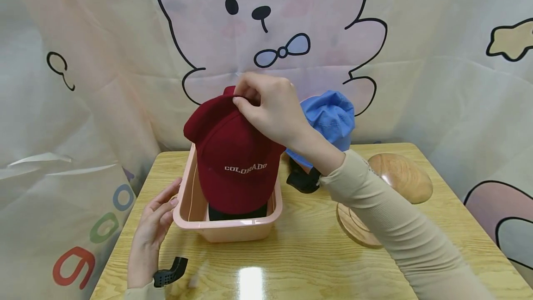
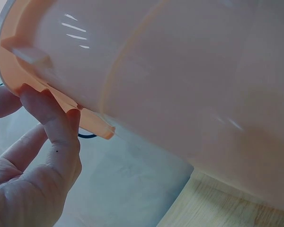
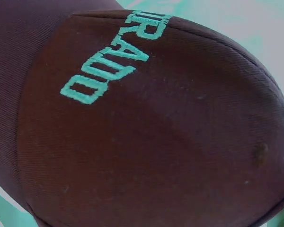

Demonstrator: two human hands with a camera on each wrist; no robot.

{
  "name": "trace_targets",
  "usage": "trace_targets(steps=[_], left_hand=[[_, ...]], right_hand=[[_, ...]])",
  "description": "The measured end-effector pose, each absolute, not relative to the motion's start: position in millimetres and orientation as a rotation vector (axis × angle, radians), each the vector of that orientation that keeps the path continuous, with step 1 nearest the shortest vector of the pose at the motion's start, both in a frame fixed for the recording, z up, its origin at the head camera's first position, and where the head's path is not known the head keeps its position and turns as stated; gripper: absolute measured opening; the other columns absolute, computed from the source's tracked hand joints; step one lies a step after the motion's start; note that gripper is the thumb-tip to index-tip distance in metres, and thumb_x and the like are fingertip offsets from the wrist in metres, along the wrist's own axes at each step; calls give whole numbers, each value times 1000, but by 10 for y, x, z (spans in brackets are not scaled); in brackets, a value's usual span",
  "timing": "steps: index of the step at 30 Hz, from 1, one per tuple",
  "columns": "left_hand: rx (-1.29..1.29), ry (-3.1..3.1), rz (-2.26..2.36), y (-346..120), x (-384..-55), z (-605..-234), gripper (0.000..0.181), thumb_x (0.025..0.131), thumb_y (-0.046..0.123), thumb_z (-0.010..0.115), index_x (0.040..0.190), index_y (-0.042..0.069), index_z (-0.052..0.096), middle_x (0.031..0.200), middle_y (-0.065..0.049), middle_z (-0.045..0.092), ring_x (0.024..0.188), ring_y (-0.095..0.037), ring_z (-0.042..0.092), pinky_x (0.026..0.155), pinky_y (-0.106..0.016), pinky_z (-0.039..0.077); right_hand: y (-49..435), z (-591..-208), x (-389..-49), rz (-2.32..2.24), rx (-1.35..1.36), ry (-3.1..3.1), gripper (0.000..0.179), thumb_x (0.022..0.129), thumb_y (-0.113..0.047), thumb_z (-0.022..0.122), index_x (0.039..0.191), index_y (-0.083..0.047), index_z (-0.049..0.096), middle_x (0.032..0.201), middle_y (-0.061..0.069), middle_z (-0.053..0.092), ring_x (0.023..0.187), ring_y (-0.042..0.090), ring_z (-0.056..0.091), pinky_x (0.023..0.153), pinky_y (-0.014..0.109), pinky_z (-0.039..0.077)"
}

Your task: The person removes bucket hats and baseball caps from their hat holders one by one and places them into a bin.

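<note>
A dark red baseball cap with COLORADO lettering stands tilted over a pink plastic bin, its brim pointing down inside. My right hand pinches the cap's upper edge between thumb and fingers. Its crown and lettering fill the right wrist view, where the hand is not seen. At the bin's left side, my left hand holds the rim; the left wrist view shows the curled fingers against that rim. Something black lies in the bin under the cap, mostly hidden.
A blue cloth hat is behind my right forearm, its support mostly hidden. To the right, a rounded wooden piece leans above a round wooden base, partly covered by my sleeve. A printed curtain hangs behind the wooden table.
</note>
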State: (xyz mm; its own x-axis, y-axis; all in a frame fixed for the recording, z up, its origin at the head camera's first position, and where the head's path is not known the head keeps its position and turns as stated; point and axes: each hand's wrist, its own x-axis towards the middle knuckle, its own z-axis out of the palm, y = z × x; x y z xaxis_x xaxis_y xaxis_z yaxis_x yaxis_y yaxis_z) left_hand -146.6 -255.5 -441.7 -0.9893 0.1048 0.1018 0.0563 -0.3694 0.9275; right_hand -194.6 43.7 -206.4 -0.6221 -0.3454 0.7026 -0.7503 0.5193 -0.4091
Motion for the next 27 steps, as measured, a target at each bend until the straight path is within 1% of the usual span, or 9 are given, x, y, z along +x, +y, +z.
trace_targets(steps=[3, 10, 21, 27], left_hand=[[225, 1755, 2562, -2560, -1465, -4422, 42, 96, -2, 44, 130, 17, 61, 120, 6, 63, 109, -7, 63, 88, -22, 54], [311, 1711, 2579, -2575, -1466, -4443, 44, 96, -5, 41, 132, 12, 59, 121, 4, 63, 108, -8, 64, 86, -22, 54], [253, 1726, 2565, -2582, -1470, -4439, 43, 96, -3, 43, 132, 15, 60, 121, 6, 63, 108, -8, 64, 87, -22, 54], [273, 1714, 2577, -2587, -1477, -4447, 44, 96, -5, 42, 131, 15, 61, 121, 6, 64, 109, -8, 64, 87, -23, 54]], right_hand=[[405, -2108, -1955, 964, 903, -2223, 6, 88, -12, 63, 84, -10, 67, 71, -1, 65, 62, 9, 52, 62, 23, 41], [348, -2227, -1990, 914, 921, -2278, 6, 89, -14, 62, 88, -11, 67, 76, -1, 67, 67, 9, 55, 65, 24, 43], [290, -2442, -2057, 896, 915, -2323, 5, 88, -14, 63, 87, -12, 68, 74, -2, 66, 67, 9, 55, 65, 26, 43], [271, -2529, -2074, 878, 903, -2363, 5, 88, -15, 63, 86, -14, 68, 73, -3, 66, 66, 9, 56, 63, 26, 43]])
